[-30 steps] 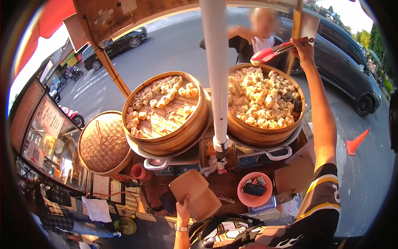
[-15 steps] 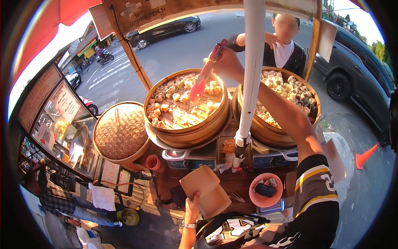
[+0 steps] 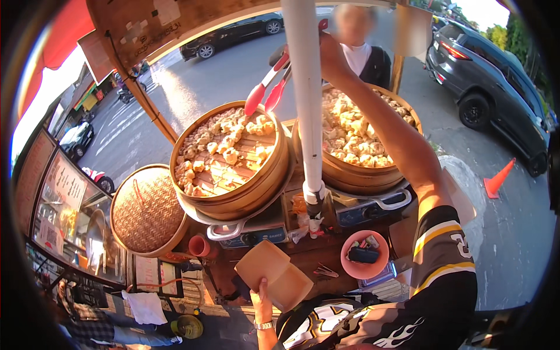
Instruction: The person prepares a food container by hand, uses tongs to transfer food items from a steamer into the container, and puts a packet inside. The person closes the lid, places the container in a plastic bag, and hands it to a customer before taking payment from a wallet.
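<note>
My left hand (image 3: 261, 300) grips an open brown paper food box (image 3: 265, 265), its inside facing up and nothing visible in it. Stretched out past the white pole (image 3: 304, 116), my right hand (image 3: 338, 63) holds tongs with red tips (image 3: 255, 100). The tips are spread, with nothing seen between them, over the far rim of the left bamboo steamer (image 3: 239, 198). Dumplings (image 3: 230, 155) lie along its far and left sides, while slats show bare elsewhere. A fuller right steamer (image 3: 361, 182) of dumplings (image 3: 344, 119) sits under my right forearm. The pole hides part of my grip.
A woven-lidded steamer (image 3: 146, 213) stands at left, near a reddish cup (image 3: 199, 246). Below the pots are burners (image 3: 256, 236). A pink bowl (image 3: 350, 271) holds small items. Across the cart stands a person (image 3: 357, 55); an orange cone (image 3: 497, 179) and parked car (image 3: 484, 87) are at right.
The tongs have lifted from inside the left steamer to above its far rim, and their tips have spread apart. The view has shifted; my left hand still holds the box.
</note>
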`<state>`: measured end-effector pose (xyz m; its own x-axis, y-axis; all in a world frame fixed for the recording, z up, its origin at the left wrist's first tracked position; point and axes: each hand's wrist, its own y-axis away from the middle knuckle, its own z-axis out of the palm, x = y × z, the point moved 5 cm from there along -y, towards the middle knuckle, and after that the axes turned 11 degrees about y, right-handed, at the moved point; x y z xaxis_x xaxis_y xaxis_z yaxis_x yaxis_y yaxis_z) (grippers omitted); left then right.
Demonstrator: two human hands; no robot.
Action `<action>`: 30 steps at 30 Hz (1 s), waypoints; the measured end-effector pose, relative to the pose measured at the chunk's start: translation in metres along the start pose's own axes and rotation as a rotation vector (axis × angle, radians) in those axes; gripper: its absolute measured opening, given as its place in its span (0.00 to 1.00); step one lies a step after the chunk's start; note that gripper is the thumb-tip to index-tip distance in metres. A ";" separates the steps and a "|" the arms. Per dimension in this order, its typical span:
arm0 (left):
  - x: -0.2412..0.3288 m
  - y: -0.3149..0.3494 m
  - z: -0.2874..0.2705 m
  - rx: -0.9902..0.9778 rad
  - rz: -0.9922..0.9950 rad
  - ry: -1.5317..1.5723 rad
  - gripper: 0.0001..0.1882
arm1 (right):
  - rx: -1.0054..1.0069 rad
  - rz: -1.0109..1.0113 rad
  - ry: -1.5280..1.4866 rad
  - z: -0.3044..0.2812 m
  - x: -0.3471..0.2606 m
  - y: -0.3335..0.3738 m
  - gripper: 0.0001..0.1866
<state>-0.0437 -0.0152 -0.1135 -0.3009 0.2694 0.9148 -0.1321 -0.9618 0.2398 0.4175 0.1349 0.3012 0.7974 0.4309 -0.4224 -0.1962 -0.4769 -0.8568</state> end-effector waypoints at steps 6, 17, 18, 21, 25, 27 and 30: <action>-0.013 -0.012 0.007 -0.034 -0.070 -0.090 0.27 | 0.107 0.283 0.145 -0.135 0.041 0.026 0.16; -0.041 -0.024 0.020 -0.178 -0.081 -0.100 0.27 | 0.128 0.288 0.401 -0.185 0.027 0.071 0.16; -0.038 -0.021 0.022 -0.170 -0.086 -0.105 0.27 | 0.134 0.297 0.401 -0.189 0.023 0.078 0.16; -0.026 -0.015 0.034 -0.204 0.002 -0.144 0.27 | 0.120 0.384 0.372 -0.212 -0.010 0.099 0.17; -0.026 -0.011 0.022 -0.110 -0.071 -0.050 0.26 | 0.056 0.473 0.393 -0.207 -0.038 0.117 0.18; -0.023 -0.012 0.029 -0.099 -0.080 -0.042 0.23 | 0.031 0.502 0.412 -0.210 -0.037 0.122 0.19; -0.030 -0.017 0.029 -0.155 -0.070 -0.064 0.24 | 0.026 0.400 0.393 -0.192 -0.037 0.124 0.17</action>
<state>-0.0045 -0.0080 -0.1358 -0.2253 0.3270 0.9178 -0.2963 -0.9204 0.2552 0.4729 -0.0871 0.2677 0.8095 -0.1001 -0.5785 -0.5372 -0.5238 -0.6611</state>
